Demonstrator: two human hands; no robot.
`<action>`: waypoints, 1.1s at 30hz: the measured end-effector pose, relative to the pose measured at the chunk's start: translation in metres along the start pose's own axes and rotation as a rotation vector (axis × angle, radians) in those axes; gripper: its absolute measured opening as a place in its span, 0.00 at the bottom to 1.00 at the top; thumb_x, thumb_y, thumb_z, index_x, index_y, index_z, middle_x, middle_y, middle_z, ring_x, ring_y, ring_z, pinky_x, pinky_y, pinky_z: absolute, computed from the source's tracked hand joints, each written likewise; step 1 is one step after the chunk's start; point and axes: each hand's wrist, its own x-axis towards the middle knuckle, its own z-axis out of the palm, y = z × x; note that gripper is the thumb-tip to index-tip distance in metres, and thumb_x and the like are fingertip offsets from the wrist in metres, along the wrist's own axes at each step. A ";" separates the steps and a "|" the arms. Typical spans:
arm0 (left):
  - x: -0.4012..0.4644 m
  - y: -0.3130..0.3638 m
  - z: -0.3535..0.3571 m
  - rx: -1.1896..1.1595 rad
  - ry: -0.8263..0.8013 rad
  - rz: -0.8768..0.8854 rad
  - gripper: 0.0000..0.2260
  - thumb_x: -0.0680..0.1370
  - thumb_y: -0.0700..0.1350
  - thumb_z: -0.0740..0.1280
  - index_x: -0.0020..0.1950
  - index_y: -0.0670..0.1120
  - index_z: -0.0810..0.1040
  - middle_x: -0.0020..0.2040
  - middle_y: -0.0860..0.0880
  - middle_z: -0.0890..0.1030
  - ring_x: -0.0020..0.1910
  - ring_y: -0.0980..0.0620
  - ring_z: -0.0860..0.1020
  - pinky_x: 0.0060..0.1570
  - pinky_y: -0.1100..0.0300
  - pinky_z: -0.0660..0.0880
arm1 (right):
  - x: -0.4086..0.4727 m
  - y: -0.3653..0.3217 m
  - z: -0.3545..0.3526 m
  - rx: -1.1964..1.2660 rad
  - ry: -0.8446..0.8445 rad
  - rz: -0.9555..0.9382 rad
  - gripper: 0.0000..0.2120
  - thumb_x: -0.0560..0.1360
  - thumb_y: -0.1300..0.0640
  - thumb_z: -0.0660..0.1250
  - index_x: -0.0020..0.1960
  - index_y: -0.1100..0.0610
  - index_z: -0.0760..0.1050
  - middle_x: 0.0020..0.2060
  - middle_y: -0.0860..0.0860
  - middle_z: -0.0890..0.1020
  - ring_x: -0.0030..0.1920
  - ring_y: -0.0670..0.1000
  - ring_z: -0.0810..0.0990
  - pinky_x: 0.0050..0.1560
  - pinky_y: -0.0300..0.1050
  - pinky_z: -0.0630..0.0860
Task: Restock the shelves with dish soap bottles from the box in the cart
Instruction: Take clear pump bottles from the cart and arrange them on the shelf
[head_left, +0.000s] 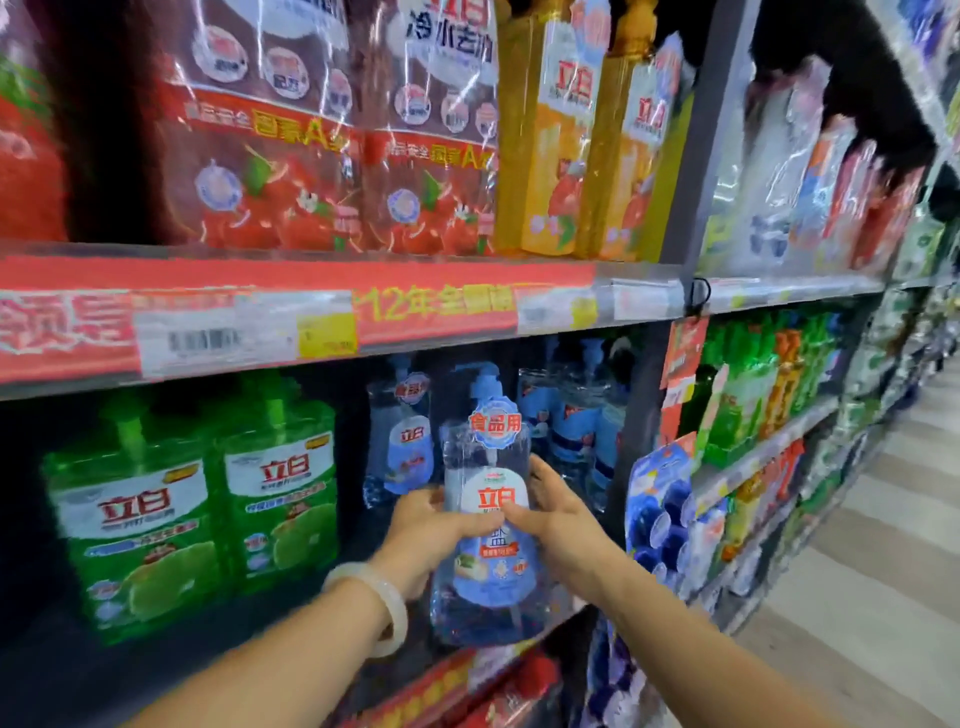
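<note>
At the shelf edge (524, 652), left hand (434, 535) and right hand (558, 519) apparently clasp the blue bottle (488, 519).

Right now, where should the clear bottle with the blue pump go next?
Probably straight back onto the shelf. Both hands, left hand and right hand, grip the clear bottle with the blue pump at the shelf's front edge, and matching blue-labelled bottles stand just behind it.
</note>
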 end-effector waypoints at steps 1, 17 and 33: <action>0.016 0.001 0.003 0.001 -0.027 -0.014 0.16 0.66 0.34 0.76 0.52 0.40 0.80 0.46 0.42 0.85 0.43 0.46 0.84 0.42 0.55 0.81 | 0.015 -0.001 -0.007 -0.007 -0.016 -0.003 0.30 0.73 0.67 0.68 0.71 0.51 0.64 0.62 0.57 0.78 0.59 0.59 0.79 0.56 0.58 0.77; 0.161 -0.038 0.028 0.262 0.197 0.267 0.29 0.65 0.42 0.79 0.63 0.44 0.71 0.56 0.49 0.81 0.54 0.52 0.80 0.50 0.57 0.79 | 0.151 0.014 -0.064 -0.185 -0.087 -0.116 0.31 0.73 0.73 0.65 0.71 0.53 0.63 0.63 0.48 0.76 0.53 0.40 0.80 0.49 0.35 0.78; 0.180 -0.068 0.046 0.404 0.439 0.302 0.32 0.67 0.41 0.77 0.68 0.50 0.70 0.59 0.57 0.78 0.58 0.59 0.76 0.48 0.77 0.71 | 0.174 0.048 -0.065 -0.170 -0.065 -0.066 0.17 0.78 0.62 0.62 0.63 0.48 0.64 0.55 0.49 0.76 0.51 0.45 0.77 0.41 0.26 0.74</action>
